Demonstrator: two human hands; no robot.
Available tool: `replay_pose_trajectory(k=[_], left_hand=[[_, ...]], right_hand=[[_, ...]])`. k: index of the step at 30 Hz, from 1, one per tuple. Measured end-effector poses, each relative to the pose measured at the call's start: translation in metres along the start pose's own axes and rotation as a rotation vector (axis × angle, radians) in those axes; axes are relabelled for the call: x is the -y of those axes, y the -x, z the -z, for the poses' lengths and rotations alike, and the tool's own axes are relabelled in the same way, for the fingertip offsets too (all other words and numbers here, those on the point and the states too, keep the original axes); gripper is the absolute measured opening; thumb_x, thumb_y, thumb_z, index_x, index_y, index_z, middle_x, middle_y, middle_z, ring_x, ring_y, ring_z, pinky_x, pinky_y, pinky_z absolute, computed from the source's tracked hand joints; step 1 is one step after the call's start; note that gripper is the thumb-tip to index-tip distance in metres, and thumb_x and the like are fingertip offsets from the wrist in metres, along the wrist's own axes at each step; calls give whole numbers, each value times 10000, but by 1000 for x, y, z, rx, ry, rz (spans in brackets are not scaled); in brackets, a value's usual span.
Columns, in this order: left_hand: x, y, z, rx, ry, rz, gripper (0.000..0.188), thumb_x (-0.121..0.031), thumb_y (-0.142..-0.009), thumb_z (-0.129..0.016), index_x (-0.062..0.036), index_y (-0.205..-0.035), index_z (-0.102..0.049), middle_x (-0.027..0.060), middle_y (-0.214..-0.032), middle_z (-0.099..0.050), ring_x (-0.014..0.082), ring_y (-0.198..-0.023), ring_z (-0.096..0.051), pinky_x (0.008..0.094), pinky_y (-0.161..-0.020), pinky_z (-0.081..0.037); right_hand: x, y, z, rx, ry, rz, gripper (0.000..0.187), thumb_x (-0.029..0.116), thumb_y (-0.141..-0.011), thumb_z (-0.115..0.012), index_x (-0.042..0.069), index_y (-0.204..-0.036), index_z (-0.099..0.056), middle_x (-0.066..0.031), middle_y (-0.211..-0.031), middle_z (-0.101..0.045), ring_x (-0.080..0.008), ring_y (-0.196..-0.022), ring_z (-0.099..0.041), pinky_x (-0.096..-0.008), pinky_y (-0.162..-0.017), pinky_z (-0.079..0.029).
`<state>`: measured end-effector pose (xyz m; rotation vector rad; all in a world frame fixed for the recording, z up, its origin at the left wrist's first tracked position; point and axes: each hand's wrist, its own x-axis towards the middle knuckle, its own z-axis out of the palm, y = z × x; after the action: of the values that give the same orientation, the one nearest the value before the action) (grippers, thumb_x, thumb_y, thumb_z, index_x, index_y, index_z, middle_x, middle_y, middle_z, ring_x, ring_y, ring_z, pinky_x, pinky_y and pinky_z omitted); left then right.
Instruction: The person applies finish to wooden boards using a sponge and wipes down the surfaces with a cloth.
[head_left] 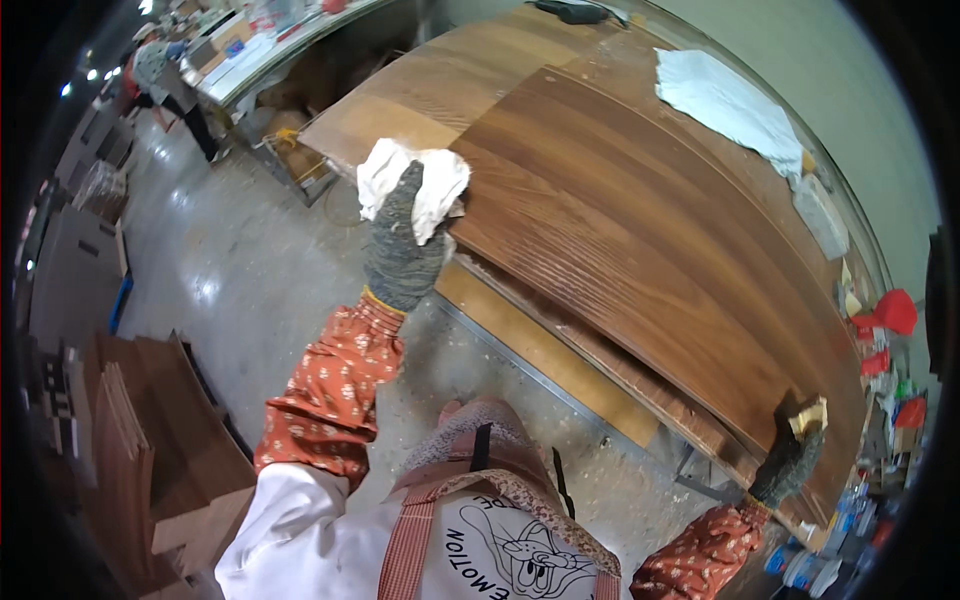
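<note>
A long brown wood-grain panel (630,240) lies across the workbench in front of me. At its left end my left hand (402,250), in a grey knit glove, is closed on a crumpled white cloth (440,185), which bunches out on both sides of the fingers. Over by the panel's near right corner is my right hand (788,468), in a dark glove. Its fingers are closed round a small yellowish-tan piece (808,418) whose kind I cannot make out. Both forearms wear red flowered sleeves.
Beneath the panel are other boards, with a lighter one (550,345) lower down. A white cloth (725,105) and a whitish block (820,215) lie along the far side. Bottles (810,570) crowd the right. Brown panels (175,440) stand at left; a person (170,80) works farther off.
</note>
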<state>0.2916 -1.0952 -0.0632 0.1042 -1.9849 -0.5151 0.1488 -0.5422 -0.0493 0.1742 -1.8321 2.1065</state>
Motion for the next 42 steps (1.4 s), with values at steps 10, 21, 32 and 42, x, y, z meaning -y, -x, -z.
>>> replay_pose_trajectory(k=[10, 21, 32, 42], left_hand=[[-113, 35, -65, 193, 175, -160, 484, -110, -748, -623, -18, -1212, -521, 164, -1180, -574, 356, -1120, -531, 451, -980, -393], [-107, 36, -65, 302, 156, -272, 494, -31, -754, -612, -18, -1238, -517, 167, -1221, -559, 343, -1144, -520, 444, -988, -386], [-137, 22, -66, 381, 152, -289, 606, -90, -725, -660, -54, -1300, -471, 166, -1284, -510, 347, -1167, -493, 458, -989, -369], [-172, 2, -86, 739, -351, -665, 845, -164, -603, -743, -127, -1376, -403, 124, -1362, -441, 313, -1196, -454, 438, -978, -361]], right_hand=[[24, 33, -54, 183, 977, 535, 335, 189, -894, -589, 81, -1208, -546, -109, -1196, -551, -224, -1074, -550, -377, -883, -493], [41, 118, -190, 380, 1118, 681, 345, 265, -808, -645, 53, -1074, -586, -103, -813, -599, -276, -729, -575, -427, -673, -458], [65, 105, -106, 203, 1098, 571, 193, 171, -746, -676, 52, -894, -643, -95, -792, -610, -256, -686, -602, -396, -599, -496], [59, 100, -50, -108, 1346, 514, 423, 337, -775, -701, 88, -1103, -606, -142, -930, -631, -303, -823, -596, -425, -715, -486]])
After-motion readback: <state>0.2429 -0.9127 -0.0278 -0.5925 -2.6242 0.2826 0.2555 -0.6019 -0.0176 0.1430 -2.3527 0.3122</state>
